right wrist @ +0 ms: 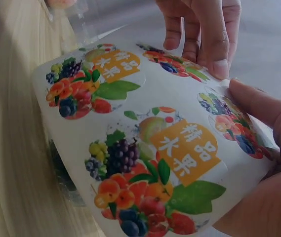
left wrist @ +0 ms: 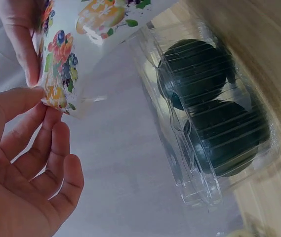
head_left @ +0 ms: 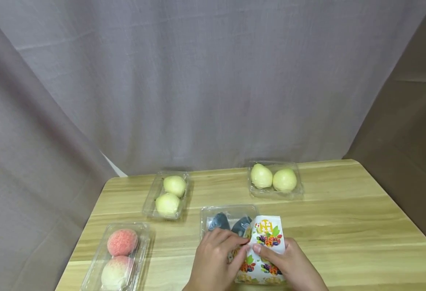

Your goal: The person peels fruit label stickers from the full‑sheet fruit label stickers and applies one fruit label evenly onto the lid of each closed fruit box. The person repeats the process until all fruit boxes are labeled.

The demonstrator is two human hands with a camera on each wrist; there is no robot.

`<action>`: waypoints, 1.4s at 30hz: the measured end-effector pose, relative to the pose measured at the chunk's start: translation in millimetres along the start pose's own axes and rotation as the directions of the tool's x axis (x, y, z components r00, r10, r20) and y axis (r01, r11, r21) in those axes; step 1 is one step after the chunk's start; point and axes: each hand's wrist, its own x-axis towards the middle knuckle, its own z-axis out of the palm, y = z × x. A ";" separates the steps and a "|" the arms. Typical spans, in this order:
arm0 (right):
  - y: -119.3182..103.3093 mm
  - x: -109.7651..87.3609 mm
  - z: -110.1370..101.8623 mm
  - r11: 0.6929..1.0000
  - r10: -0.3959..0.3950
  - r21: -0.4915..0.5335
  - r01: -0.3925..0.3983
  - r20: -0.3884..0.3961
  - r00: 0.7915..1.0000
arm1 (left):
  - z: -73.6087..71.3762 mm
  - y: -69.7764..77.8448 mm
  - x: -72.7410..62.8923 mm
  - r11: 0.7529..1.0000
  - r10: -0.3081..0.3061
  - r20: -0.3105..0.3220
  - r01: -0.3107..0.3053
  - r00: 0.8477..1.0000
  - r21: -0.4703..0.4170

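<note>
My right hand (head_left: 296,264) grips a white sheet of fruit-print stickers (head_left: 275,252), with the thumb lying on its printed face. The sheet is bent, and printed fruit clusters with orange labels fill it in the right wrist view. At the sheet's edge, my left hand (left wrist: 29,168) pinches with thumb and index finger, the other fingers loosely bent. Whether a sticker is lifting there I cannot tell. Just beyond both hands sits a clear plastic box (head_left: 231,209) holding two dark green fruits (left wrist: 194,74), partly hidden by the left hand and sheet in the head view.
On the wooden table (head_left: 344,210), a clear box (head_left: 151,200) with two pale yellow pears stands back left. Another pear box (head_left: 276,194) is at the back right. At the front left lies a box (head_left: 100,252) with two pink-and-cream peaches. Grey curtain (head_left: 213,81) hangs behind.
</note>
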 end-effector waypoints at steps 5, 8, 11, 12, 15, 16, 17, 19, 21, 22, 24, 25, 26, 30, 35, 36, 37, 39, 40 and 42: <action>4.2 -1.5 -2.5 0.999 -0.013 0.035 0.011 0.048 0.999 | -3.8 1.1 -1.3 0.995 -0.063 0.046 0.066 0.997 -0.076; 5.8 -1.9 -3.2 0.998 -0.039 0.051 0.035 0.070 0.997 | -6.1 1.4 -1.2 0.991 -0.084 0.055 0.089 0.995 -0.103; 7.1 -2.6 -3.4 0.996 -0.071 0.064 0.066 0.087 0.994 | -7.3 1.0 -0.5 0.988 -0.093 0.048 0.098 0.995 -0.119; 7.5 -2.8 -3.3 0.995 -0.080 0.072 0.074 0.092 0.993 | -7.5 0.8 -0.1 0.988 -0.095 0.044 0.100 0.995 -0.121; 9.4 -4.4 -3.3 0.991 -0.104 0.092 0.095 0.105 0.989 | -7.5 0.5 0.4 0.986 -0.104 0.038 0.108 0.994 -0.125; 10.0 -4.8 -3.6 0.990 -0.108 0.098 0.097 0.108 0.988 | -7.6 0.2 0.6 0.986 -0.108 0.036 0.112 0.993 -0.127; 10.4 -5.3 -4.0 0.990 -0.104 0.103 0.093 0.106 0.989 | -7.7 -0.1 0.9 0.985 -0.113 0.033 0.116 0.993 -0.128; 11.1 -6.1 -5.1 0.991 -0.092 0.105 0.081 0.101 0.991 | -8.2 -1.1 1.8 0.982 -0.127 0.025 0.129 0.992 -0.137; 11.9 -6.8 -6.6 0.993 -0.069 0.105 0.059 0.087 0.994 | -9.1 -2.8 3.1 0.979 -0.142 0.004 0.141 0.990 -0.149; 12.6 -7.4 -7.5 0.993 -0.060 0.103 0.051 0.083 0.995 | -9.6 -3.8 3.7 0.976 -0.149 -0.009 0.146 0.989 -0.160; 14.5 -8.6 -9.6 0.993 -0.042 0.109 0.034 0.078 0.996 | -10.7 -5.7 5.0 0.970 -0.163 -0.032 0.154 0.986 -0.186; 15.8 -9.3 -10.9 0.994 -0.037 0.108 0.029 0.073 0.997 | -11.2 -6.7 5.6 0.967 -0.169 -0.040 0.158 0.985 -0.201; 17.3 -10.1 -12.5 0.993 -0.029 0.114 0.021 0.069 0.997 | -11.8 -7.4 6.1 0.962 -0.178 -0.046 0.164 0.983 -0.217; 23.5 -13.5 -20.7 0.994 -0.008 0.106 0.003 0.046 0.999 | -14.2 -10.0 7.1 0.934 -0.233 -0.048 0.210 0.971 -0.289; 27.9 -18.1 -36.9 0.996 0.038 0.080 -0.039 0.006 0.999 | -17.3 -14.3 8.2 0.928 -0.270 -0.108 0.229 0.957 -0.294; 28.0 -18.9 -41.1 0.996 0.052 0.072 -0.051 -0.008 0.999 | -17.8 -15.4 8.4 0.932 -0.266 -0.130 0.220 0.955 -0.287; 28.0 -19.8 -45.5 0.996 0.064 0.063 -0.063 -0.024 0.998 | -18.4 -16.6 8.6 0.935 -0.262 -0.149 0.213 0.953 -0.282; 27.7 -21.4 -55.7 0.996 0.082 0.045 -0.080 -0.053 0.995 | -19.3 -18.7 8.7 0.941 -0.256 -0.182 0.201 0.949 -0.274; 27.7 -22.1 -61.3 0.995 0.094 0.043 -0.091 -0.063 0.994 | -19.5 -19.8 8.6 0.944 -0.249 -0.198 0.192 0.948 -0.267; 27.8 -22.6 -72.7 0.993 0.114 0.049 -0.110 -0.073 0.991 | -19.8 -21.5 8.1 0.951 -0.236 -0.221 0.177 0.946 -0.254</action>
